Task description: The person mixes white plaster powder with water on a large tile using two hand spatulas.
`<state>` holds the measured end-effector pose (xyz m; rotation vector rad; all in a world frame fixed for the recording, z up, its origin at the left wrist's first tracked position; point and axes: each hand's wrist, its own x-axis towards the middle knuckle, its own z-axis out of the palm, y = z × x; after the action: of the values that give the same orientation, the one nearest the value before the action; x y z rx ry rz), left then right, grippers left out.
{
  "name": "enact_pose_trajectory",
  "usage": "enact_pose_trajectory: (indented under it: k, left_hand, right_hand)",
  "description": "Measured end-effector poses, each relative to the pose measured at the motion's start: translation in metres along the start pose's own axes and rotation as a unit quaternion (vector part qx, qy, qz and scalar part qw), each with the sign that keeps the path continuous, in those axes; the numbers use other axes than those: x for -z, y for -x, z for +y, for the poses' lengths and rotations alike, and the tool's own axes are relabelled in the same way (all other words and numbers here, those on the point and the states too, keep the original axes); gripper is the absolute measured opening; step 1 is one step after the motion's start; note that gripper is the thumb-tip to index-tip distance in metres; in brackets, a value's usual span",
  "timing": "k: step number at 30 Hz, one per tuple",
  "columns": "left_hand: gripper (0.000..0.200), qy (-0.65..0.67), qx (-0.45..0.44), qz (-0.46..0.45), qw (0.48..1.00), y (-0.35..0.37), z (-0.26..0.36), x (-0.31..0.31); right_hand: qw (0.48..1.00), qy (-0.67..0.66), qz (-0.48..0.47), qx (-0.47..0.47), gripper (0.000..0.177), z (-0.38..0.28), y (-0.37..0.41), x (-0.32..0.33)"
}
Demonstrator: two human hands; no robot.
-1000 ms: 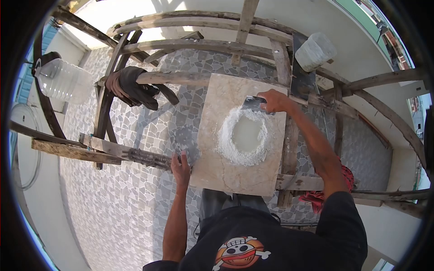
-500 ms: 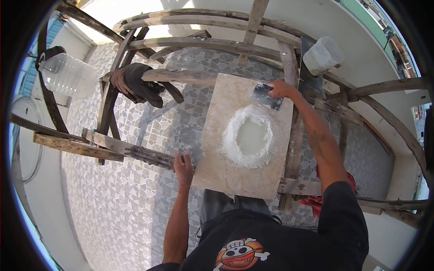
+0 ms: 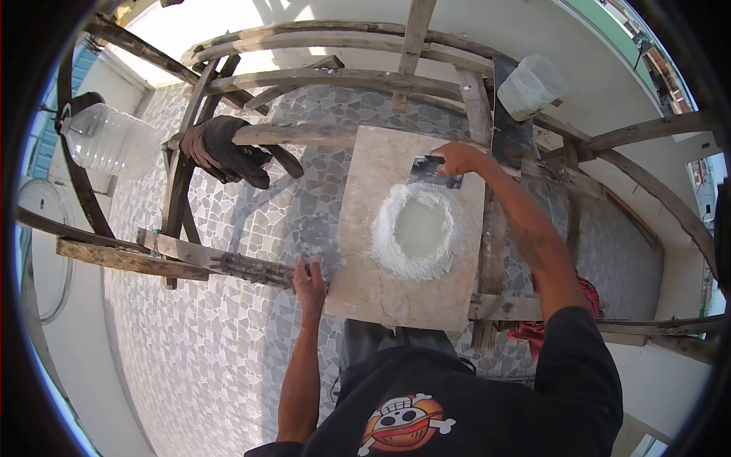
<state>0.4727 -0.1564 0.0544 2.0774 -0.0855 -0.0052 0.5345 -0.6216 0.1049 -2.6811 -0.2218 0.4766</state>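
Note:
A beige board [image 3: 358, 289] lies in front of me, and on it a ring of white powder [image 3: 386, 236] surrounds a pool of pale liquid [image 3: 421, 228]. My right hand [image 3: 459, 160] is closed on a dark flat scraper [image 3: 426, 172], whose edge is at the far rim of the powder ring. At the board's left edge is my left hand [image 3: 310, 283], its fingers apart and pointing forward, with nothing visible in it.
Wooden beams [image 3: 343, 78] form a frame around the board. A dark cloth [image 3: 228, 148] hangs on a beam at left, near a clear plastic jug [image 3: 114, 141]. At upper right stands a whitish bucket [image 3: 531, 87]. Red cloth [image 3: 586, 295] lies beside my right arm.
My right hand has moved the scraper left and slightly toward me, up to the far rim of the powder. My left hand has stayed at the board's left edge. The view has shifted slightly.

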Motion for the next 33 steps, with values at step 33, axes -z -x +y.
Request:
enact_pose_trajectory:
  k: [33]
  left_hand:
    - [0.036, 0.024, 0.016, -0.049, 0.998, 0.001, 0.006, 0.006]
  right_hand:
    - [0.964, -0.127, 0.127, -0.198, 0.053, 0.013, 0.107, -0.056]
